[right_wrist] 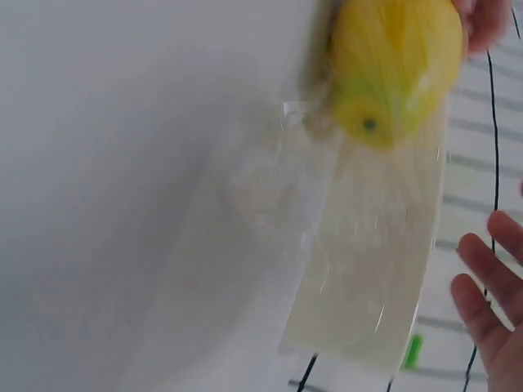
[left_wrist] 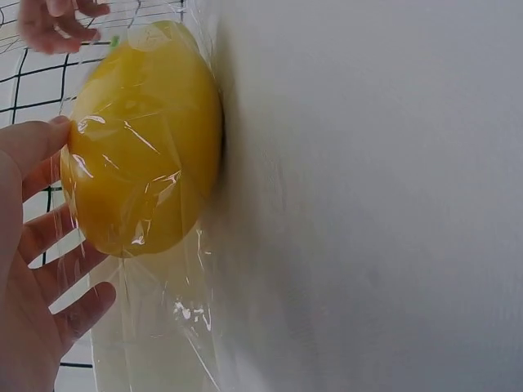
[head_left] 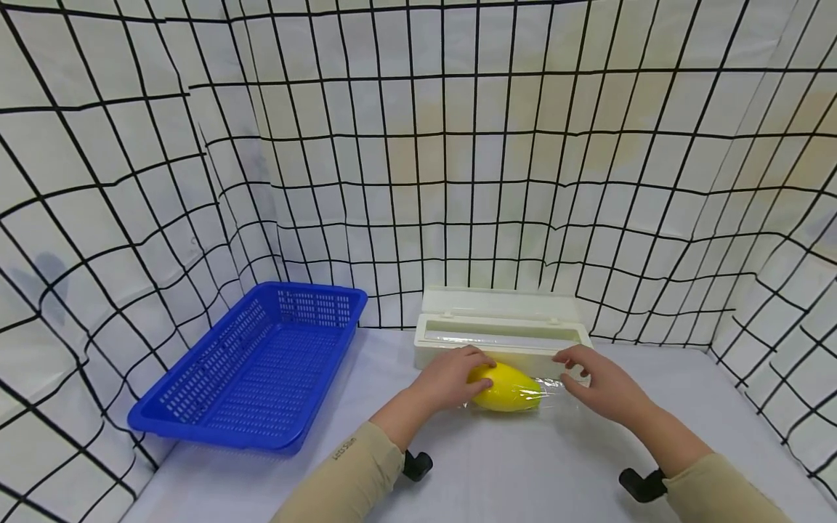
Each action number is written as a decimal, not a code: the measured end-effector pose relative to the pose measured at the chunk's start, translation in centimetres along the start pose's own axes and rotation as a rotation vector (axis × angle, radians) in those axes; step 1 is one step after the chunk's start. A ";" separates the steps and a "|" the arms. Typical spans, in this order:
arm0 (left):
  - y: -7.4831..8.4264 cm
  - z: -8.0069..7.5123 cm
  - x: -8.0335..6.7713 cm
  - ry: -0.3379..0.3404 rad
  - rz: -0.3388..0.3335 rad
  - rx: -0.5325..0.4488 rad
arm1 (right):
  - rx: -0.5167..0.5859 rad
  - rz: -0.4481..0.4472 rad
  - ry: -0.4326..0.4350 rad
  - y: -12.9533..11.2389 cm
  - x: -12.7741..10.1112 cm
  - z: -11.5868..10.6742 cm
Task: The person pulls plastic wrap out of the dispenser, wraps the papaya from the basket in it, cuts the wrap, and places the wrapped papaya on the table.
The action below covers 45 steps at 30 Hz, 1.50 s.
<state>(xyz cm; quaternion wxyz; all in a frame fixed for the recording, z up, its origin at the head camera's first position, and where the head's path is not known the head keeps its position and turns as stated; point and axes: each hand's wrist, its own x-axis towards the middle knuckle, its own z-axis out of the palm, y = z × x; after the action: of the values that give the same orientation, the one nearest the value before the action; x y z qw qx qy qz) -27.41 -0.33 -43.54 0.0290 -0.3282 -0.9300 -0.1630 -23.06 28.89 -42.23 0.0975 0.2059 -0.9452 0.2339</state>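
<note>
fruit [head_left: 510, 392] between parted hands [head_left: 451, 379], box edge [head_left: 519, 351] behind

Head cam: bright, v. even diffuse light; faint soft shadows on white tabletop [head_left: 523, 472]; wide-angle bend, wire mesh [head_left: 442, 75] bows nr edges. L wrist: dimmer, greyish, sharp glare streaks on clear film [left_wrist: 186, 312], soft shadow alongside yellow fruit [left_wrist: 143, 139], right hand [left_wrist: 61, 24] a bit blurry. R wrist: hazy, low contrast, fruit o.o.f., details smeared.
</note>
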 end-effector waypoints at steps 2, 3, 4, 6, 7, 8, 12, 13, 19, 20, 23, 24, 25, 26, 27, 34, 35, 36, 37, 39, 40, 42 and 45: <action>0.0 0.0 0.0 0.000 -0.004 -0.002 | -0.042 -0.119 0.025 -1.1 0.1 0.6; 0.0 0.0 0.0 0.001 -0.006 -0.002 | -0.062 -0.180 0.030 -1.5 0.3 0.9; 0.0 0.0 0.1 0.001 -0.008 -0.001 | -0.092 -0.242 0.033 -1.9 0.4 1.3; 0.0 0.0 0.1 -0.001 -0.011 -0.004 | -0.145 -0.339 0.019 -2.4 0.7 2.0; 0.0 0.0 0.2 -0.003 -0.012 -0.004 | -0.168 -0.378 0.005 -2.6 0.9 2.4; 0.0 0.0 0.2 -0.004 -0.013 -0.007 | -0.190 -0.407 -0.010 -2.6 1.0 2.7; -0.1 0.3 0.3 -0.007 -0.015 -0.016 | -0.258 -0.476 -0.044 -2.3 1.4 3.8; -0.1 0.3 0.4 -0.010 -0.016 -0.019 | -0.269 -0.486 -0.045 -2.1 1.4 3.9; -0.4 0.8 0.2 -0.008 -0.022 -0.039 | -0.290 -0.519 -0.048 -1.4 1.8 4.4; -0.5 0.8 0.2 -0.003 -0.021 -0.044 | -0.285 -0.515 -0.054 -1.4 1.9 4.4; -0.5 0.7 0.0 0.007 -0.014 -0.053 | -0.265 -0.491 -0.080 -1.3 2.1 4.3; -0.6 0.6 0.0 0.009 -0.011 -0.053 | -0.261 -0.482 -0.085 -1.2 2.2 4.3; -0.6 0.6 0.0 0.009 -0.010 -0.053 | -0.257 -0.474 -0.089 -1.1 2.3 4.4; -0.6 0.5 0.0 0.006 -0.012 -0.056 | -0.254 -0.467 -0.090 -1.0 2.3 4.4; -0.6 0.5 -0.1 0.004 -0.015 -0.057 | -0.255 -0.465 -0.086 -0.9 2.4 4.5; -1.1 0.5 -0.5 0.032 0.110 0.050 | -0.264 -0.481 -0.043 -0.7 2.8 5.0; -1.2 0.5 -0.6 0.037 0.146 0.090 | -0.260 -0.481 -0.042 -0.7 2.8 5.0; -1.3 0.6 -0.7 0.042 0.179 0.129 | -0.256 -0.479 -0.043 -0.7 2.8 5.1; -1.4 0.7 -0.7 0.044 0.205 0.165 | -0.252 -0.475 -0.043 -0.8 2.9 5.1; -1.5 0.8 -0.8 0.049 0.229 0.210 | -0.243 -0.467 -0.044 -0.8 2.9 5.2; -1.6 0.9 -0.8 0.049 0.231 0.223 | -0.238 -0.462 -0.046 -0.8 2.9 5.3; -1.7 1.1 -0.8 0.047 0.223 0.233 | -0.229 -0.449 -0.050 -0.9 3.0 5.3; -1.8 1.5 -0.6 0.040 0.218 0.227 | -0.209 -0.421 -0.060 -1.0 2.9 5.5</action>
<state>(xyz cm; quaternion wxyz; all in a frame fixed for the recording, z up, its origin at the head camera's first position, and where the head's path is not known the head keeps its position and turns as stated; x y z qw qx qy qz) -28.03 -1.55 -45.57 0.1017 -0.4183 -0.9006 -0.0594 -25.71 24.47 -45.77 0.1367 0.3943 -0.9029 0.1030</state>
